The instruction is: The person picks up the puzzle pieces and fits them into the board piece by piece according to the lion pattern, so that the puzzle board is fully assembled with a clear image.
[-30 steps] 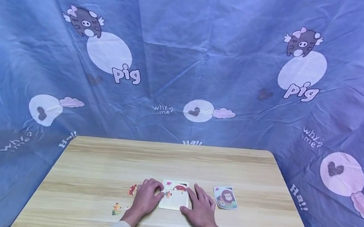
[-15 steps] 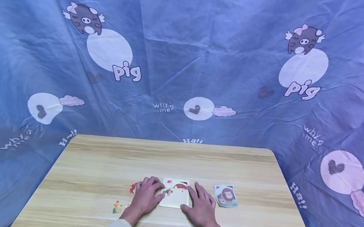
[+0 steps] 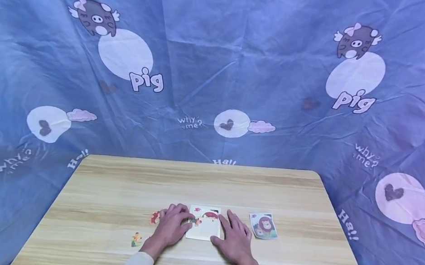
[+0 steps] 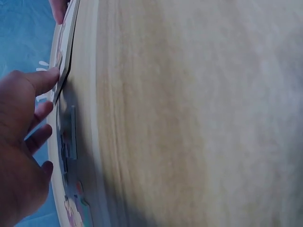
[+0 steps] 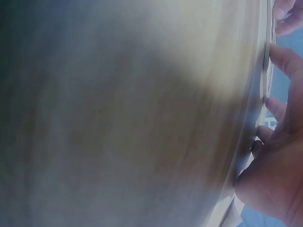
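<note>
in the head view, a white puzzle board [image 3: 203,233] lies on the wooden tabletop [image 3: 269,191], midway between its left and right edges. the left hand [image 3: 171,227] is at the board's left edge, thumb and forefinger close together by a small orange-marked piece [image 3: 197,222]; i cannot tell whether it pinches it. the right hand [image 3: 236,240] is spread loosely, forefinger and thumb against the board's right edge. judging by this, the work is partly done: a strip along the board's far edge carries picture, while the rest is mostly bare white. to do, it seems, are the loose pieces towards the tabletop's left edge, a red piece [image 3: 154,217] and a green-and-orange piece [image 3: 136,239]. a lion card [image 3: 263,225] lies on the right-hand side. the blue curtain [image 3: 196,75] beyond the far edge reads "pig", "why me?" and "ha!!"; no brand is legible.

in the left wrist view, the left thumb touches the board's corner, other fingers bent.

in the right wrist view, the right fingertips meet the board's rim, edge-on; no writing on it is readable.
</note>
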Action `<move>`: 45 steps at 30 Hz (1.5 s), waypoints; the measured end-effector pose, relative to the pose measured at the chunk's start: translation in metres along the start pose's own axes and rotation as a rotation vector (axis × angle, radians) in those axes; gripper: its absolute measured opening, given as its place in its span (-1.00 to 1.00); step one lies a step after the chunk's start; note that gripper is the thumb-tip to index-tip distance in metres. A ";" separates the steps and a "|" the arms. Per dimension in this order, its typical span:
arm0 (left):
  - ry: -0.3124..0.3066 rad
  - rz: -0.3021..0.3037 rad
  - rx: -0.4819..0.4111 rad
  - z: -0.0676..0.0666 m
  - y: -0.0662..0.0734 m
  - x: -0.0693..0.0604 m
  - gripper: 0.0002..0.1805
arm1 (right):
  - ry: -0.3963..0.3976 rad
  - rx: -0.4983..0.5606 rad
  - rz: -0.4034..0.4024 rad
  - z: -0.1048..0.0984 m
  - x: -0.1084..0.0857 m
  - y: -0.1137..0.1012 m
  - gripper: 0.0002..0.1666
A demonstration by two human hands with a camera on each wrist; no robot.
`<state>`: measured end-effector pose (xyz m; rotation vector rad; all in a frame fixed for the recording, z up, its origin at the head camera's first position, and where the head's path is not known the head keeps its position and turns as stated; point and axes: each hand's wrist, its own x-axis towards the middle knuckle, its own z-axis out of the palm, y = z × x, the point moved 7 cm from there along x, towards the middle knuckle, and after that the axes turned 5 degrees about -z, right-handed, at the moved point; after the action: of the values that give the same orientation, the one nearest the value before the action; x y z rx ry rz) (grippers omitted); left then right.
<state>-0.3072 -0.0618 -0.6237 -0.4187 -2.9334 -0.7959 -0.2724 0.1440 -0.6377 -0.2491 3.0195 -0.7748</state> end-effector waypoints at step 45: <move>0.058 -0.027 0.101 0.004 0.007 0.001 -0.78 | -0.002 0.010 0.002 0.000 0.001 -0.001 -0.13</move>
<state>-0.3061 -0.0540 -0.6238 -0.3424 -2.9153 -0.6484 -0.2729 0.1430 -0.6377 -0.2457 3.0129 -0.7891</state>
